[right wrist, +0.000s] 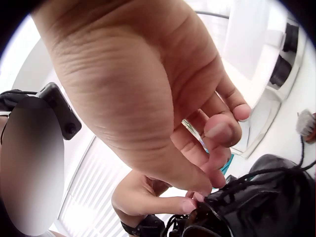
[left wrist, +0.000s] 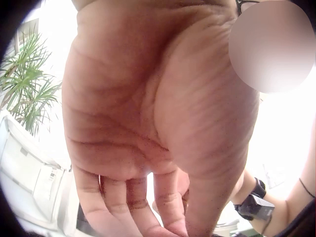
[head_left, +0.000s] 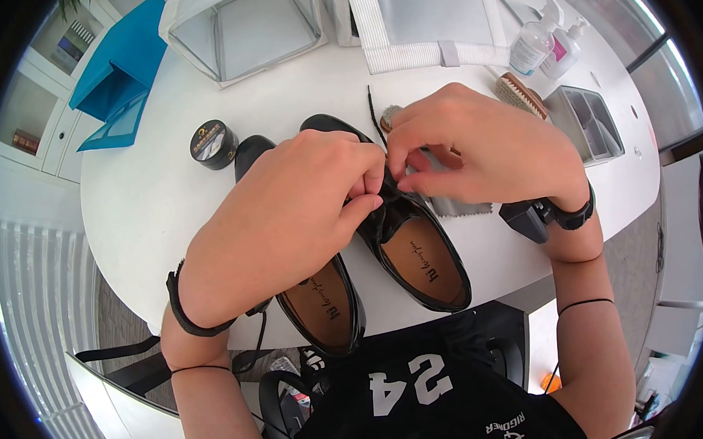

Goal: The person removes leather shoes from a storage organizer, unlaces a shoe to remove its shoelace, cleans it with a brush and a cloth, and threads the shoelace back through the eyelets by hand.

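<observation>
Two black lace-up shoes stand side by side on the white table, heels toward me: the left shoe and the right shoe, each with a tan insole. My left hand reaches across the left shoe, thumb and forefinger pinching at the lacing of the right shoe. Facing it, my right hand pinches a black shoelace between thumb and forefinger, its other fingers loosely bent. In the right wrist view both thumbs come close together at the shoe's opening. A free lace end lies beyond the shoes.
A round polish tin sits left of the shoes. Right of them lie a grey cloth, a wooden brush and a clear divided organizer. Pump bottles, white fabric boxes and a blue holder stand behind.
</observation>
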Action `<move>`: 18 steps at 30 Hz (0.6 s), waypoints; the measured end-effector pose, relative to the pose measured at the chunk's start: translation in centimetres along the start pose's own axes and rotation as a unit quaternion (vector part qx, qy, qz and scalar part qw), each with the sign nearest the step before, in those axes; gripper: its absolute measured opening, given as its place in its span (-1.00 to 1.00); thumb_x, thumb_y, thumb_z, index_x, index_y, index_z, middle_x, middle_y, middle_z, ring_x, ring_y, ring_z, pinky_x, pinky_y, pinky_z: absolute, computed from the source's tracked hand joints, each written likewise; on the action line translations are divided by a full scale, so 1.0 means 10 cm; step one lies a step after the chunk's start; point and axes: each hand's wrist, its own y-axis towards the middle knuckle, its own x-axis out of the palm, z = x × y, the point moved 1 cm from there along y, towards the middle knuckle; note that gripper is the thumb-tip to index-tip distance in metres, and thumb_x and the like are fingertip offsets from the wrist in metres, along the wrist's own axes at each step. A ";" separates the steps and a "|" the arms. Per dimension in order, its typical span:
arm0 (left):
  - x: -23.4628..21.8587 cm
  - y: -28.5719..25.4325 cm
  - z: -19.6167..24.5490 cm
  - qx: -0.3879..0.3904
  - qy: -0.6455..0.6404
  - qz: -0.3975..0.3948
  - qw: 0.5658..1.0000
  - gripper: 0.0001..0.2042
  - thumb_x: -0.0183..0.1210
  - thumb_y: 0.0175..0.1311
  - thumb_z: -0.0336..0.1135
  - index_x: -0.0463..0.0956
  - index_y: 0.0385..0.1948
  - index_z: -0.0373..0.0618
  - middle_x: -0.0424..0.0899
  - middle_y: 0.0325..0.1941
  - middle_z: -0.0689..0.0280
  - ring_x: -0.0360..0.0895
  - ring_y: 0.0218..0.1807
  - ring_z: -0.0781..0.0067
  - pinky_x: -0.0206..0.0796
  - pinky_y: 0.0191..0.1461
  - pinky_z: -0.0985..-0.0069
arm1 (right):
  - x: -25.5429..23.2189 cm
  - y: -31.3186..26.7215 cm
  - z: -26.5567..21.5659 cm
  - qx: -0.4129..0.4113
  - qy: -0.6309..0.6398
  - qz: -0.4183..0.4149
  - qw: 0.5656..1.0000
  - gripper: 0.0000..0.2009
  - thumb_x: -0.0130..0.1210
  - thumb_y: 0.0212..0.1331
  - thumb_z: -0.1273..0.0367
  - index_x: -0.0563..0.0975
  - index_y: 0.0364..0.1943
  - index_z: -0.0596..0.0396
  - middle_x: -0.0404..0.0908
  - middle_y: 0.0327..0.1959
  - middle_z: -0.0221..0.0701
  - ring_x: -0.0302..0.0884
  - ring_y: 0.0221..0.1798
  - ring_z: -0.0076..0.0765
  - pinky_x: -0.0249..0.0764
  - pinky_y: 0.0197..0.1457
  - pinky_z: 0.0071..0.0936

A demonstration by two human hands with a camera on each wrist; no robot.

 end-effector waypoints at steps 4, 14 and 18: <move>0.00 0.01 -0.01 0.000 0.019 -0.012 1.000 -0.91 0.34 0.29 -0.48 0.60 -0.30 -0.23 0.62 -0.37 0.19 0.65 -0.27 0.11 0.47 -0.04 0.23 | 0.03 -0.03 0.06 -0.029 0.001 -0.024 0.999 -0.85 0.43 0.21 0.39 0.73 -0.28 0.18 0.68 -0.46 -0.27 0.68 -0.28 -0.05 0.58 -0.05 -0.16; -0.02 -0.01 0.01 -0.023 0.053 -0.053 0.997 -0.92 0.32 0.34 -0.46 0.59 -0.27 -0.19 0.63 -0.34 0.22 0.65 -0.24 0.13 0.44 0.00 0.24 | 0.13 0.01 0.10 -0.067 -0.024 -0.015 0.997 -0.81 0.44 0.21 0.39 0.68 -0.28 0.22 0.68 -0.47 -0.26 0.71 -0.30 -0.02 0.59 -0.12 -0.18; 0.01 -0.01 -0.01 -0.030 0.039 -0.053 0.997 -0.86 0.37 0.34 -0.39 0.61 -0.23 -0.23 0.64 -0.33 0.19 0.63 -0.26 0.12 0.44 -0.03 0.23 | 0.13 0.01 0.08 -0.063 -0.032 -0.015 0.997 -0.82 0.43 0.21 0.40 0.68 -0.29 0.26 0.70 -0.45 -0.22 0.72 -0.29 0.01 0.61 -0.12 -0.15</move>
